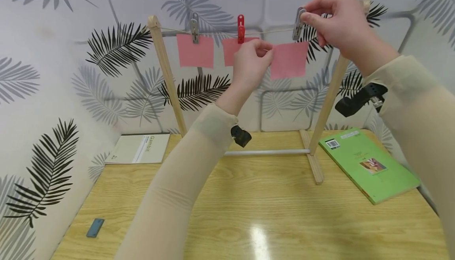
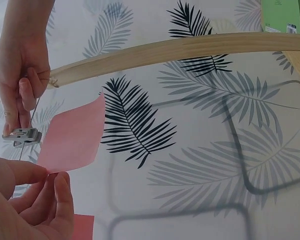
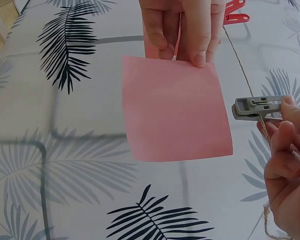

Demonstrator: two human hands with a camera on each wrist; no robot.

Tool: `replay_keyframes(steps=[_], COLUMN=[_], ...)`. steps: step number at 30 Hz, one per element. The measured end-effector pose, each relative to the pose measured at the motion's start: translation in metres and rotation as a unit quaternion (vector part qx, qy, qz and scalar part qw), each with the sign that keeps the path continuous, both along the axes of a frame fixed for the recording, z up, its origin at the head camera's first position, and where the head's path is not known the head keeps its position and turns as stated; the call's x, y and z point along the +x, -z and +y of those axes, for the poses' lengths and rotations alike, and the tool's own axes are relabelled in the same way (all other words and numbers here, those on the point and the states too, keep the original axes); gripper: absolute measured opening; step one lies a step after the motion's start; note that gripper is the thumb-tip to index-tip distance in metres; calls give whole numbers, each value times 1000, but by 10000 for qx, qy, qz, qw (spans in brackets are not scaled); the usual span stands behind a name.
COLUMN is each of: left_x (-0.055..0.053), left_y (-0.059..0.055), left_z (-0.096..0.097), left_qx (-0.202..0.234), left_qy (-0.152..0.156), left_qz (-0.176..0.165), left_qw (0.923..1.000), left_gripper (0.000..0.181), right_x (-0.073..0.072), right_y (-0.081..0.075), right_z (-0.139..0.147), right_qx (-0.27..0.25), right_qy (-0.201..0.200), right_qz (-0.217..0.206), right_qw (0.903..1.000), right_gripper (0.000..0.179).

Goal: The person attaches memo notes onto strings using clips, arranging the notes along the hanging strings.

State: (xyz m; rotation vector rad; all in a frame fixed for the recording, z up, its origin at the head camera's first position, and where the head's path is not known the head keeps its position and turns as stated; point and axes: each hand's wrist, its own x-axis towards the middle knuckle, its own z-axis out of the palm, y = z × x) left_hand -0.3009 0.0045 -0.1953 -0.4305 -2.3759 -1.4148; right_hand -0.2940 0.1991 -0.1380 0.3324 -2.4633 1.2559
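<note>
My left hand (image 1: 251, 63) pinches a pink paper square (image 1: 289, 60) by its upper left corner, and the sheet hangs just below the string (image 3: 238, 56). Between thumb and fingers my right hand (image 1: 343, 25) grips a grey clothespin (image 3: 257, 107) on the string, above the sheet's right part. In the right wrist view the clothespin stands apart from the paper. To the left, another grey clothespin (image 1: 194, 30) holds a pink square (image 1: 195, 51) on the string. A red clothespin (image 1: 241, 30) holds a further pink square (image 1: 229, 51), partly hidden behind my left hand.
A wooden frame with a left post (image 1: 167, 74) and right post (image 1: 328, 102) carries the string. On the wooden table (image 1: 270, 197) lie a green book (image 1: 369, 165) at right, a pale Gambit notepad (image 1: 138, 148) at back left and a small blue-grey block (image 1: 95, 227) at front left.
</note>
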Motion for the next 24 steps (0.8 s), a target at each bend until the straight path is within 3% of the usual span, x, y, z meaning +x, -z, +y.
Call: replay_keyframes(steps=[9,16,24], left_x=[4,6,6], left_y=[-4,-4,-4], left_z=[2,4,4], left_qx=[54,299,304], left_qy=[23,166,121], left_qz=[12,-30,-26], left_qw=[10000,9994,9995], left_gripper=[20,21,19], right_x=[2,2,2], right_y=[1,2,6], right_z=[2,2,0], right_qx=[430,373,270], right_qy=[135,146,-30], right_qz=[5,-82,-42], right_qw=[9990,9992,9996], right_gripper=[39,40,43])
